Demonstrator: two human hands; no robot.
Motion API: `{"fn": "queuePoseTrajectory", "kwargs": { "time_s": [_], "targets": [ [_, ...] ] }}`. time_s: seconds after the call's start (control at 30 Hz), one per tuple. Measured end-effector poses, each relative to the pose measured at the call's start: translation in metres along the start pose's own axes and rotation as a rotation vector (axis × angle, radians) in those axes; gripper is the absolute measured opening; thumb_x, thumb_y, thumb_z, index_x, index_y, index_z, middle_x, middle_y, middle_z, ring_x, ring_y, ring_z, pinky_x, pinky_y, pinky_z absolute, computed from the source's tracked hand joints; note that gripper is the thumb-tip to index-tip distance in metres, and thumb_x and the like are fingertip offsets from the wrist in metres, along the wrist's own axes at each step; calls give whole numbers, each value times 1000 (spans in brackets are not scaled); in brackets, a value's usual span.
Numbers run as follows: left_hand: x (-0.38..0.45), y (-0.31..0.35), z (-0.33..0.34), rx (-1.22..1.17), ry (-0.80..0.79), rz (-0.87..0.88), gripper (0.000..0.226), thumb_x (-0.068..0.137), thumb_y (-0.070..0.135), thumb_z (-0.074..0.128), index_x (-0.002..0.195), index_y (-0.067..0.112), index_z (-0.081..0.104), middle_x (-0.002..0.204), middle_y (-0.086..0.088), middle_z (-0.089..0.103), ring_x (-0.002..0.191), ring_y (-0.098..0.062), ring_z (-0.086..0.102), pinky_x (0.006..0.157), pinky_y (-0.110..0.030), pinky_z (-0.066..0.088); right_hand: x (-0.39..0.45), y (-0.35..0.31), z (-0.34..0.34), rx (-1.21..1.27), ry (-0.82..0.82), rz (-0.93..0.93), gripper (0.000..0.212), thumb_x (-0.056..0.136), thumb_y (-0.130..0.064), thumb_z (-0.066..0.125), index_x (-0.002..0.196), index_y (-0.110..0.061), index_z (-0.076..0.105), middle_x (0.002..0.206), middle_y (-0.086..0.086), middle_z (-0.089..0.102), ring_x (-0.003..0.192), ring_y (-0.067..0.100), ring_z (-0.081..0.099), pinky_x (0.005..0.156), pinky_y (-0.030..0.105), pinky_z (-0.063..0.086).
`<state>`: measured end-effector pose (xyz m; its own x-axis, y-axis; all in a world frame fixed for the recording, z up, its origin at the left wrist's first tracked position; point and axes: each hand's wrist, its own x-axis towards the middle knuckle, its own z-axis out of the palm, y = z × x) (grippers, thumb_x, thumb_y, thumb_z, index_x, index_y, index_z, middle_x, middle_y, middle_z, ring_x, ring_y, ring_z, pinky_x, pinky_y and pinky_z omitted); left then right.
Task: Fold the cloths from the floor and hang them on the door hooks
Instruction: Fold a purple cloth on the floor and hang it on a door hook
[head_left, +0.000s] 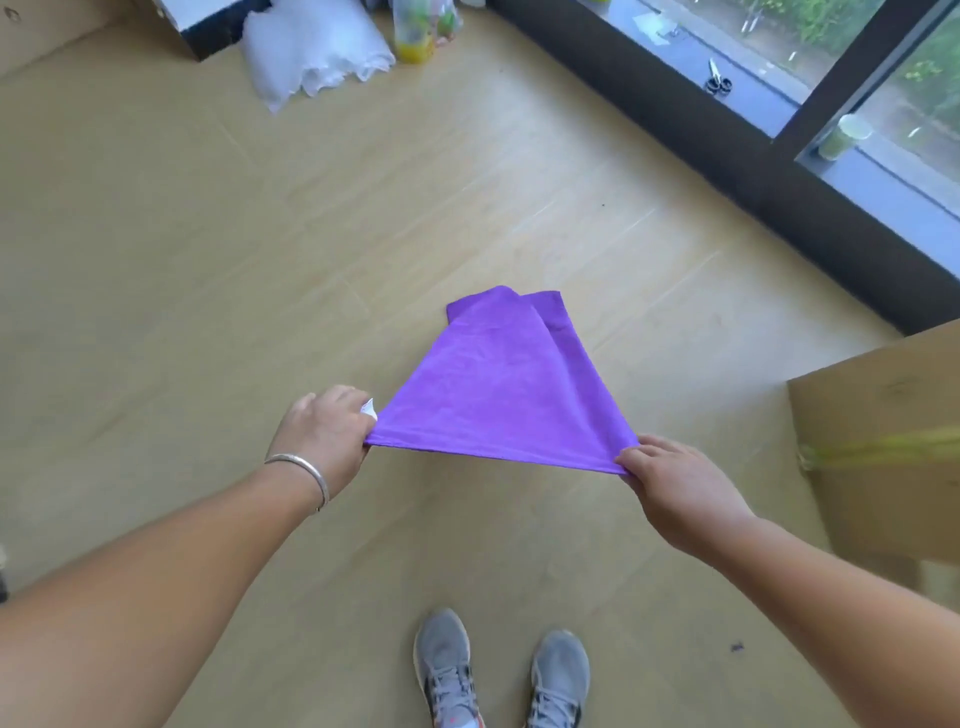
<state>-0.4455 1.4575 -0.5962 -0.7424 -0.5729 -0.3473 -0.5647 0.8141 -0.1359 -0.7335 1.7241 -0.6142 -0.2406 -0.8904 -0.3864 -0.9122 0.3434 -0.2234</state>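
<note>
Bracelet on your left wrist comes first; your left hand pinches the near left corner of the purple cloth, beside a small white tag. The cloth hangs doubled over between your hands, held above the wooden floor, its far end drooping away from you. Your right hand pinches the near right corner, fingers curled. A cardboard box stands at the right. Your grey sneakers show below.

The cloth I hold is plain purple, with a white tag. My bracelet is silver, my shoes grey, the floor pale tan wood, the box brown.
</note>
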Motion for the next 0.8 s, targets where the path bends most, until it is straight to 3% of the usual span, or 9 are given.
{"fn": "queuePoseTrajectory", "kwargs": {
  "time_s": [0.1,0.13,0.2,0.3,0.47,0.57,0.67,0.8],
  "targets": [
    [-24,21,61,-102,-38,44,10,70,12,81,78,13,76,107,-7,68,105,-25,63,76,-35,52,-19,-2,58,14,-88,0,28,101,-36,34,92,-25,58,101,-10,65,114,14,50,95,27,37],
    [-29,28,80,-115,-70,44,11,72,14,80,83,15,77,114,-6,67,112,-24,60,83,-36,52,-24,-2,76,17,-115,3,29,101,-37,33,92,-26,58,101,-10,66,114,13,50,96,27,37],
    [-37,39,121,-110,-179,54,20,90,25,60,105,21,73,136,1,54,131,-18,44,98,-32,40,-31,-2,108,11,-172,19,29,101,-38,34,94,-26,59,103,-9,67,116,15,51,97,28,37],
    [-42,46,170,-128,-259,73,27,95,34,48,113,29,68,138,12,48,134,-10,35,95,-27,35,-30,-3,148,-21,-220,57,30,101,-38,35,99,-24,62,103,-3,68,117,20,53,96,30,38],
    [-15,45,214,-423,-297,-117,18,86,40,65,88,25,74,110,12,63,110,-15,54,83,-30,47,6,0,187,-55,-210,129,26,99,-35,39,98,-26,64,96,-5,64,102,19,56,81,27,36],
    [24,35,232,-531,-338,-203,30,82,43,69,64,20,64,85,2,63,87,-26,61,72,-37,50,49,10,195,-81,-183,190,28,98,-38,42,95,-24,65,96,-2,66,99,22,57,75,31,35],
    [79,21,254,-557,-317,-271,38,81,43,69,55,19,55,69,-2,58,72,-29,59,61,-34,47,108,29,204,-64,-90,242,28,95,-41,50,92,-19,68,93,1,67,96,26,58,74,33,40],
    [178,3,293,-550,-207,-336,37,81,41,67,56,18,55,56,1,55,56,-19,53,49,-27,33,211,66,225,-7,88,306,25,92,-39,55,85,-17,65,88,4,63,93,27,57,69,33,39]
  ]
}}
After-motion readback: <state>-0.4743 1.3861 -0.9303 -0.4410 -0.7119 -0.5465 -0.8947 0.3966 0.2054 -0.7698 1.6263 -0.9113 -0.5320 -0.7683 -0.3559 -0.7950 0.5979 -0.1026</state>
